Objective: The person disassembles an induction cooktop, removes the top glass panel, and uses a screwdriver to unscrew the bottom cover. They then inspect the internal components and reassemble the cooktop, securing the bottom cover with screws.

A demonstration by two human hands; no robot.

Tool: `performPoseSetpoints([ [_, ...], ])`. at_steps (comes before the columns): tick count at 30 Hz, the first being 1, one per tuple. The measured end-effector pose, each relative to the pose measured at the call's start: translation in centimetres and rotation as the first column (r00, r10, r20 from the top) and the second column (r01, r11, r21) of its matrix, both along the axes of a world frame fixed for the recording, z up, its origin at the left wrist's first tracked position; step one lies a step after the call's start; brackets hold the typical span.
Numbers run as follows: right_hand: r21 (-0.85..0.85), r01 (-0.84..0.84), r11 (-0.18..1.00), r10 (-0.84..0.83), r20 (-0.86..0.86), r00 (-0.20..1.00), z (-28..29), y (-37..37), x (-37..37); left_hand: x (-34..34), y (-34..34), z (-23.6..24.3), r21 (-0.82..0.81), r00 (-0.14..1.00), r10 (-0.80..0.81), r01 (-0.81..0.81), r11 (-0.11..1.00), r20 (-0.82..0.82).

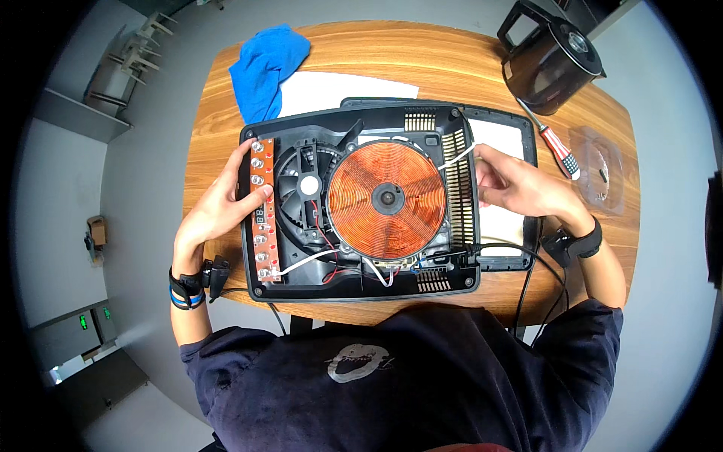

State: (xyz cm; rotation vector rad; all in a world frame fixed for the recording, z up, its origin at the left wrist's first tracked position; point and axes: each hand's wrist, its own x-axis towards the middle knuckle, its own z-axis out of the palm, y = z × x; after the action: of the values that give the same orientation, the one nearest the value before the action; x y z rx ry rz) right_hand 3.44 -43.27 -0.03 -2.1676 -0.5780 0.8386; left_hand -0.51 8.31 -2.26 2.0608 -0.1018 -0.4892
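Observation:
An opened induction cooker housing [354, 291], black plastic, lies before me with its inside facing up. My left hand [222, 197] grips its left edge, the thumb resting at an orange circuit board [263, 226]. At the right edge, my right hand [520, 181] is closed on the side by the vents, fingers curled and partly hidden. A white wire [457, 157] runs from the copper coil [388, 226] to beside its fingertips; whether they touch it I cannot tell. Left of the coil sits a black cooling fan [290, 200].
Beneath the housing's right side lies a black-framed panel [531, 135]. On the wooden table [361, 45] are a blue cloth [263, 68], white paper [346, 87], a black kettle [550, 68], a screwdriver [559, 151] and a clear tray [608, 177]. A black cord [520, 247] trails off the near edge.

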Motion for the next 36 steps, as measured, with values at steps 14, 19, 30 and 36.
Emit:
performPoseSetpoints([
  [14,-0.188,-0.007,0.982,0.13,0.648,0.75,-1.4,-1.8,6.8,-0.1,-0.1,0.6,0.213,0.995,-0.053,0.035,0.976,0.081],
  [19,-0.201,0.028,0.979,0.121,0.69,0.713,-3.6,-2.0,8.9,-0.3,0.1,0.5,0.223,0.992,-0.061,0.034,0.974,0.113],
  [30,-0.28,0.109,0.954,0.09,0.614,0.784,-2.3,-2.5,8.8,-1.0,-0.4,0.2,0.021,0.995,0.007,-0.009,1.0,0.095],
  [36,-0.376,0.188,0.907,0.144,0.698,0.701,-2.7,-4.1,7.9,-1.4,-0.6,0.4,0.016,0.995,0.025,-0.026,1.0,0.099],
])
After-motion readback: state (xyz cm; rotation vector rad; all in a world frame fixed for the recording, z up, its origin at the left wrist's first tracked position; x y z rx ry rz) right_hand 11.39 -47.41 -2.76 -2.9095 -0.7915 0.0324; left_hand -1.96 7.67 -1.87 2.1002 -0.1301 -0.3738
